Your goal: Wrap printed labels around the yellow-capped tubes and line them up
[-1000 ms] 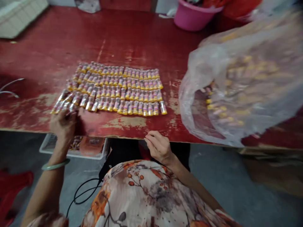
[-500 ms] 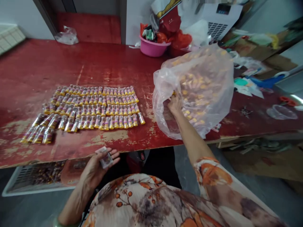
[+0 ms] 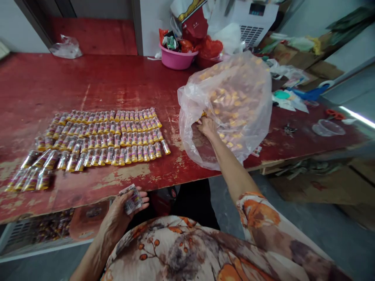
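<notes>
My left hand (image 3: 124,205), palm up below the table's front edge, holds a small printed clear packet (image 3: 131,199) across its palm. My right hand (image 3: 207,127) reaches into the mouth of a large translucent plastic bag (image 3: 258,105), its fingers closed on a small yellow-ended item (image 3: 204,114). Many yellow and purple pieces show through the bag. To the left, several rows of small clear tubes with yellow ends (image 3: 111,138) lie on the red table (image 3: 131,86). A smaller group of tubes (image 3: 32,177) lies at the front left.
A pink basin (image 3: 177,59) with bags stands at the back. Crumpled plastic (image 3: 66,47) lies back left. Red scissors (image 3: 334,114) and a clear bowl (image 3: 328,128) are at the right. A white crate (image 3: 17,234) sits under the table.
The view has shifted to the right, so the table's items appear farther left. The packet in my left hand shows more of its printed face. My right hand remains in the bag's mouth.
</notes>
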A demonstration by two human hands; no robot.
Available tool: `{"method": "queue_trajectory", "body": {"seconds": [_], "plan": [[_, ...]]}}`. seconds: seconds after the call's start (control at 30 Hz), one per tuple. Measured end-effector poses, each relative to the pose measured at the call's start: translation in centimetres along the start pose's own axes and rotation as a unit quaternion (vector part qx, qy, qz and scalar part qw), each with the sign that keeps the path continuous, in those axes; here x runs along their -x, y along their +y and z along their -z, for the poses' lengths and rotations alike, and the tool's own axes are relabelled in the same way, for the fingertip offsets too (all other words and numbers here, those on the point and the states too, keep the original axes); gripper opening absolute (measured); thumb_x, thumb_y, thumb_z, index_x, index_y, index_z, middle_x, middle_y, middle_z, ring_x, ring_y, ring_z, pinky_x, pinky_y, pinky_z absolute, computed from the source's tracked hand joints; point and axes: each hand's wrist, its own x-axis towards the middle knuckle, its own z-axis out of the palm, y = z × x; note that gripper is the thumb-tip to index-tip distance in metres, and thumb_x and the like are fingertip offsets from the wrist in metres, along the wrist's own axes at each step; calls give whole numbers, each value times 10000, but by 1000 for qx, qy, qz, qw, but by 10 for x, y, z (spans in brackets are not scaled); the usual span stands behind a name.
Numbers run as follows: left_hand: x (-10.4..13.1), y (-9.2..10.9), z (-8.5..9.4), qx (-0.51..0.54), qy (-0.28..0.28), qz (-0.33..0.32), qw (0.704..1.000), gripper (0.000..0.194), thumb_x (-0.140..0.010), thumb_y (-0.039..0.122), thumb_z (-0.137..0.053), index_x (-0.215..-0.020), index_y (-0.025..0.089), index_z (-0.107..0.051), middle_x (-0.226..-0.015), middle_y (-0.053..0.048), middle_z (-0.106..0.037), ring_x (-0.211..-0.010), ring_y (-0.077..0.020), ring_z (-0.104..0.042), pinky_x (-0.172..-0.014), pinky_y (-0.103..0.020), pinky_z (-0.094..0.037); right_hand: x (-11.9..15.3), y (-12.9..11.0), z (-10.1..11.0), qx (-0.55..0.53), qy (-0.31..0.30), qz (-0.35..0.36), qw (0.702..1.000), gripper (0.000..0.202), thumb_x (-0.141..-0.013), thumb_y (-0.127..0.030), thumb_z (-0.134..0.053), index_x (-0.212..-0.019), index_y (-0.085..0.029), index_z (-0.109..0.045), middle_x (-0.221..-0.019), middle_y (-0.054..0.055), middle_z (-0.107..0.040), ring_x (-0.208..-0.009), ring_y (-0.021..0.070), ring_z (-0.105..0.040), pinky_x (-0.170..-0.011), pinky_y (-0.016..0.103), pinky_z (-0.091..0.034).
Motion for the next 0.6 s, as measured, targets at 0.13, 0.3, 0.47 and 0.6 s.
{"method": "queue_trajectory", "body": {"seconds": [0.13, 0.3, 0.47, 0.6], "plan": [[2, -3, -2, -2, 2, -26, 1000, 155, -753, 89, -667, -908, 87, -671, -855, -148, -721, -750, -252, -707, -737, -376, -603, 6, -8, 9, -62, 7, -4, 998, 297, -827, -213, -510, -1053, -35, -584, -1100, 261, -589, -997, 310, -543, -834, 381, -402], [-1, 0, -15, 3, 10, -42, 999, 237, -599, 135, -830, -777, 104, -677, -745, -87, -713, -662, -205, -693, -691, -292, -602, 71, -16, 37, -226, 47, -4, 973, 414, -787, -252, -468, -1178, -115, -493, -934, 114, -625, -763, 181, -552, -660, 282, -440], [-12, 0, -41, 0, -35, -67, 997, 385, -527, 181, -876, -862, 128, -693, -807, -47, -712, -654, -170, -667, -640, -282, -597, 184, -50, 50, -683, -114, 7, 721, 290, -674, -395, -552, -884, -197, -531, -746, -3, -569, -426, 61, -294, -383, 199, -204], [-16, -7, -55, -22, -38, -65, 997, 399, -510, 196, -883, -852, 128, -691, -787, -38, -703, -650, -161, -655, -616, -265, -578, 246, -92, 39, -733, -216, -9, 645, 197, -703, -399, -633, -674, -223, -549, -547, -44, -524, -391, 77, -336, -377, 202, -221]]}}
